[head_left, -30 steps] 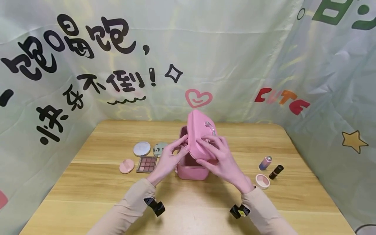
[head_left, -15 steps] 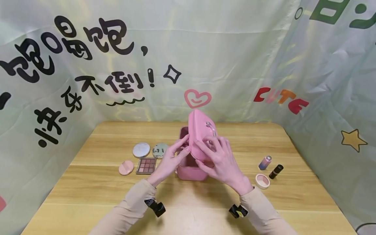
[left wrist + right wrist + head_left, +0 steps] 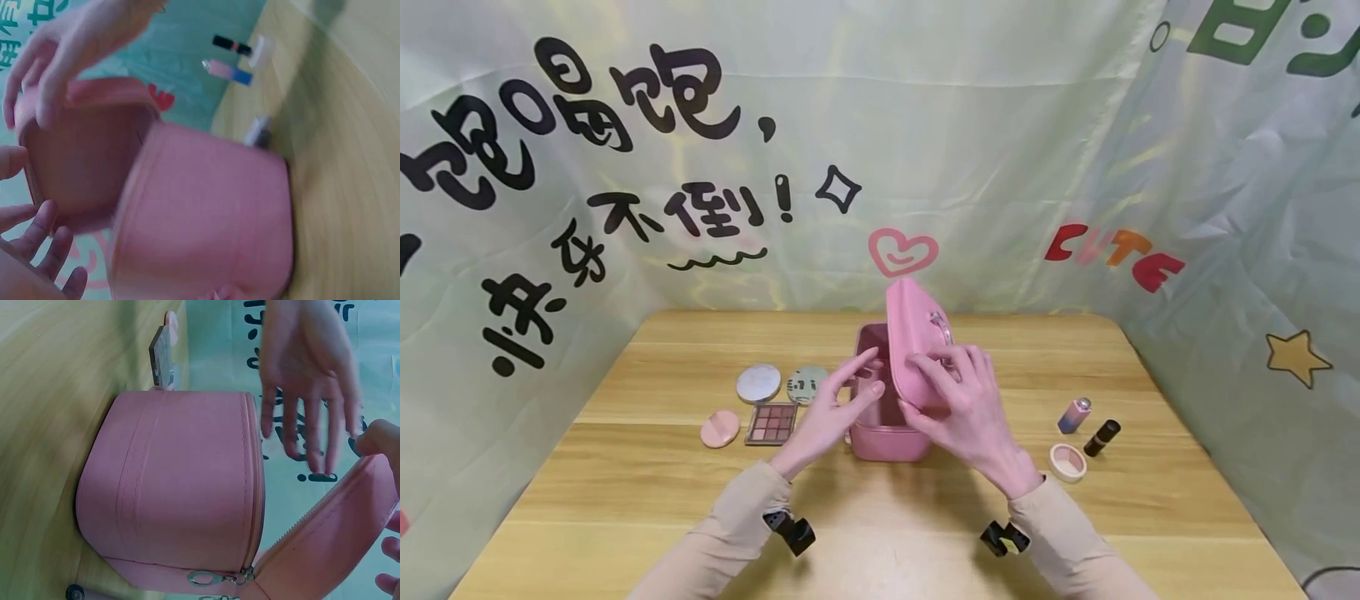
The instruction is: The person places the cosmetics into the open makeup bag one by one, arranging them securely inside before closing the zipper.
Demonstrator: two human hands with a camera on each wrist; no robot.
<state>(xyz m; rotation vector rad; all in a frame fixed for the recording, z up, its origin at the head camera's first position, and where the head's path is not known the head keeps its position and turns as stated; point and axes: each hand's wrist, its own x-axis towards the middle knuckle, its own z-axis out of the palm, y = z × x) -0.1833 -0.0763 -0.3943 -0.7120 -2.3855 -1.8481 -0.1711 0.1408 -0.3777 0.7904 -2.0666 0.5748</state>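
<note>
While pinching the raised lid [image 3: 910, 329] with right hand [image 3: 967, 408] in head view, spreading left hand [image 3: 829, 410], with nothing held, beside pink bag [image 3: 891, 444], upright on table [image 3: 895, 517]. In left wrist view, seeing right fingers [image 3: 53, 94] over lid's edge. In right wrist view, seeing left fingers [image 3: 311, 434] straight, near lid.

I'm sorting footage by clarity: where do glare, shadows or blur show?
Head view: pale glare on the near tabletop, soft shadows between the sleeves; left wrist view: the pink case looks smeared, edges soft; right wrist view: sharper, the case's stitching visible.
</note>
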